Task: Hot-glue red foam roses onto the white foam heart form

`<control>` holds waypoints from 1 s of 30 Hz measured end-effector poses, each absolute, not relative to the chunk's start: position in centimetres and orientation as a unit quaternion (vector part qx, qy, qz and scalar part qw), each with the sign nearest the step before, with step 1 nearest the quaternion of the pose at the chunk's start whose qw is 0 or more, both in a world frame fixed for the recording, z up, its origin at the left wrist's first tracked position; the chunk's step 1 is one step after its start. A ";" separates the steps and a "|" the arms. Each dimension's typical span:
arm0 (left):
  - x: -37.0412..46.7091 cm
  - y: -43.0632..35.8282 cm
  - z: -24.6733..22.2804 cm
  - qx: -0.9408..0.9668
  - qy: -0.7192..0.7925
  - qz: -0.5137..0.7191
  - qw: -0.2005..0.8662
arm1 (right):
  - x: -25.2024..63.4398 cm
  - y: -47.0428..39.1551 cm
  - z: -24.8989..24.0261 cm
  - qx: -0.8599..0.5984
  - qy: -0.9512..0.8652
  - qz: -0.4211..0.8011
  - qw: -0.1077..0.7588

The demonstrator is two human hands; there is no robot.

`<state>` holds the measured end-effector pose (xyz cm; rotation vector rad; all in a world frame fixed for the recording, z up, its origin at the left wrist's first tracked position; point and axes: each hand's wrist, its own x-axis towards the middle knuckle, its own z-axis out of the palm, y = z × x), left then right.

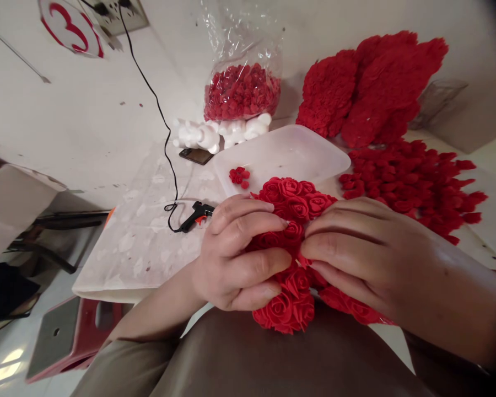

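A figure covered with red foam roses (285, 311) rests against my lap at the table's near edge. Around its left side curl the fingers of my left hand (242, 253), which grips it. My right hand (351, 253) is closed, its fingertips pinched together at a red foam rose (301, 258) in the middle of the figure. Those fingertips partly hide the rose, and both hands cover much of the figure. Just beyond them stands a translucent plastic tray (281, 149), with a few small red roses (240, 176) in its left end.
A black glue gun (196, 216) lies left, its cord running to a wall socket (124, 16). Behind are a phone (196, 155), white foam bears (231, 132) and a clear bag of red roses (243, 94). Red rose heaps (409, 182) fill the right. A red stool (76, 336) stands lower left.
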<state>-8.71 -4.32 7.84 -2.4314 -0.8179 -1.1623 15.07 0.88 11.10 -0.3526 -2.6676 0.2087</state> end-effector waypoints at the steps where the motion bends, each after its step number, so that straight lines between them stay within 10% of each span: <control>1: -8.7 -4.3 7.8 -0.852 -0.284 -0.410 0.160 | 15.1 0.9 11.0 -0.128 -0.963 0.076 0.226; 30: -8.5 -4.3 7.1 -0.834 -0.301 -0.438 0.146 | 13.6 1.9 10.6 -0.121 -0.947 0.141 0.263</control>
